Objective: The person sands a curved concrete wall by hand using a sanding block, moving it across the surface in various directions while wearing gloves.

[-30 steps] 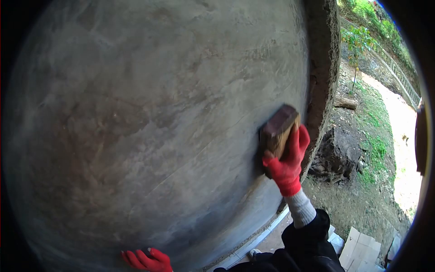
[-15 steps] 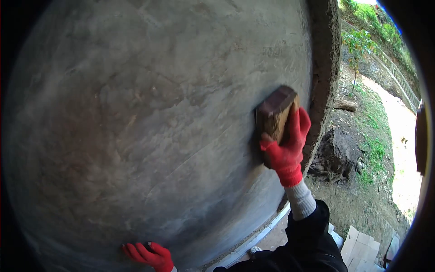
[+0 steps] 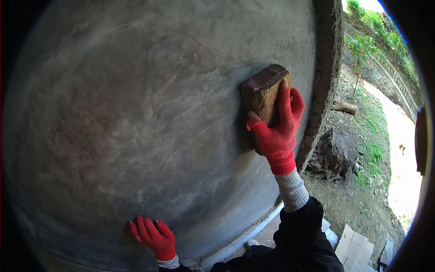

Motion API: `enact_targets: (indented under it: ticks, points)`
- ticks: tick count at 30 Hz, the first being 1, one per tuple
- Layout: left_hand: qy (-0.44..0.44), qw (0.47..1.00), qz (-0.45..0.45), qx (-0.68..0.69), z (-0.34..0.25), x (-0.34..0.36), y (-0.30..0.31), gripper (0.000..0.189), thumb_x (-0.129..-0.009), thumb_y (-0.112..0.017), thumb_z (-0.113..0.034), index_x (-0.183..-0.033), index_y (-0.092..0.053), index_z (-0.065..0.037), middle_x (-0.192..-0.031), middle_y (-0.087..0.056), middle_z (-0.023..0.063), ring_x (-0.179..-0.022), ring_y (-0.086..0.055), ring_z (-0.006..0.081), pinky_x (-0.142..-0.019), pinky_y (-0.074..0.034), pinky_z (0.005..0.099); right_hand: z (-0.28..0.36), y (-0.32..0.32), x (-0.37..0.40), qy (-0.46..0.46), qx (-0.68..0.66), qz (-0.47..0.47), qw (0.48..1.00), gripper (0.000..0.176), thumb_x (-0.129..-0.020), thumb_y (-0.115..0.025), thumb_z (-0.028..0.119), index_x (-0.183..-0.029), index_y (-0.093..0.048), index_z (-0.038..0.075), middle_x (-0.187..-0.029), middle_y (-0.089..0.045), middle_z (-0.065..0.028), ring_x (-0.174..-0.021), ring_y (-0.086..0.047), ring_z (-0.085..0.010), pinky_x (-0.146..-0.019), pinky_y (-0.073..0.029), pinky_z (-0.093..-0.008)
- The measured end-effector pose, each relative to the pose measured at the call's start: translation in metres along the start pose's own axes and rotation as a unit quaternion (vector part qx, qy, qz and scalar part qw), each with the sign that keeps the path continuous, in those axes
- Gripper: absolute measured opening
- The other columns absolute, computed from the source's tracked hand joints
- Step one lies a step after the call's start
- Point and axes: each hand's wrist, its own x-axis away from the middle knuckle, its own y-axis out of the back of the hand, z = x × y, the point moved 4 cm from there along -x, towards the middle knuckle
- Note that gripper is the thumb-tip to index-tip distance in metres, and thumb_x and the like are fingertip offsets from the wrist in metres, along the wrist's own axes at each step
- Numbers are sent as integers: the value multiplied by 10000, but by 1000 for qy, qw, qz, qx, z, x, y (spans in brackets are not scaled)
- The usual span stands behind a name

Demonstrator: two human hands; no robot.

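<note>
My right hand, in a red glove with bare fingertips, grips a wooden sanding block. A dark maroon sheet, apparently sandpaper, covers the block's top end. The block's far face lies against the grey plastered wall, close to its right edge; that contact side is hidden. Low on the same wall, my left hand, also in a red glove, rests with its fingers stretched out and holds nothing. Paler swirls and thin lines mark the wall's surface.
The wall ends at a rough vertical edge on the right. Below runs a light tiled ledge. Outside lie a dark stump-like mass, a log, flat boards and grassy ground near a railing.
My right hand has moved the sanding block up and slightly left along the wall. My left hand has also shifted up and a little right in view.
</note>
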Motion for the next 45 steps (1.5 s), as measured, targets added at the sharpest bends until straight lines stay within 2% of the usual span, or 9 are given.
enact_targets:
  ticks: [7,16,21,23,26,31,34,39,45]
  points:
    - [15,995,90,27,11,15,35,450,-914,-503,-142,-1302,-418,69,-1369,-456,229,-1322,-318,480,-1073,-254,579,-69,1,267,40,-20,105,993,1127,-576,-890,369,-1492,-276,138,-1380,-270,-267,-1202,-417,-444,-955,-403,-521]
    - [24,988,135,74,6,8,45,677,-885,-548,-192,-1463,-248,-7,-1461,-357,254,-1356,-251,503,-1114,-178,611,52,-9,34,-20,-9,35,999,963,-622,-862,340,-1424,-408,62,-1389,-343,-246,-1206,-425,-415,-1005,-379,-482]
    - [11,980,179,92,19,37,61,722,-869,-573,-180,-1473,-211,-20,-1488,-299,279,-1352,-228,537,-1109,-165,638,4,-16,202,-21,-25,17,999,1005,-657,-838,374,-1479,-338,81,-1407,-303,-249,-1275,-388,-413,-1046,-352,-471]
    - [23,978,184,95,29,44,72,721,-864,-575,-174,-1468,-218,-9,-1486,-306,271,-1352,-235,531,-1109,-169,635,-17,-15,281,26,-17,80,996,1029,-668,-823,426,-1487,-314,65,-1422,-279,-261,-1276,-379,-434,-1056,-341,-482]
    - [32,977,171,120,39,46,77,716,-851,-577,-161,-1457,-237,10,-1480,-325,253,-1353,-249,515,-1111,-178,628,2,-17,236,34,-40,84,995,1011,-621,-870,401,-1450,-371,111,-1423,-267,-299,-1245,-372,-472,-993,-372,-548]
    - [25,974,154,166,28,48,88,699,-828,-574,-139,-1439,-277,31,-1456,-374,225,-1355,-266,491,-1114,-191,614,98,-22,48,21,-31,23,999,899,-649,-837,374,-1390,-449,44,-1398,-359,-265,-1247,-397,-434,-1020,-354,-489]
    - [12,969,149,198,30,55,99,701,-821,-567,-128,-1440,-283,38,-1430,-403,226,-1351,-281,483,-1115,-196,607,99,-26,76,8,12,12,1000,898,-646,-839,396,-1390,-456,71,-1409,-345,-268,-1252,-391,-440,-1017,-354,-500]
    - [74,965,143,208,43,77,114,650,-814,-605,-163,-1389,-349,0,-1391,-450,215,-1306,-355,468,-1087,-245,627,48,-21,265,78,-17,81,993,1025,-574,-876,420,-1422,-394,101,-1381,-341,-298,-1183,-423,-455,-960,-375,-539]
    - [88,962,114,232,38,67,110,629,-817,-602,-156,-1377,-371,14,-1379,-458,223,-1281,-397,462,-1084,-269,607,146,-27,98,118,-5,32,992,889,-596,-859,403,-1347,-492,101,-1351,-397,-254,-1148,-453,-430,-951,-383,-504]
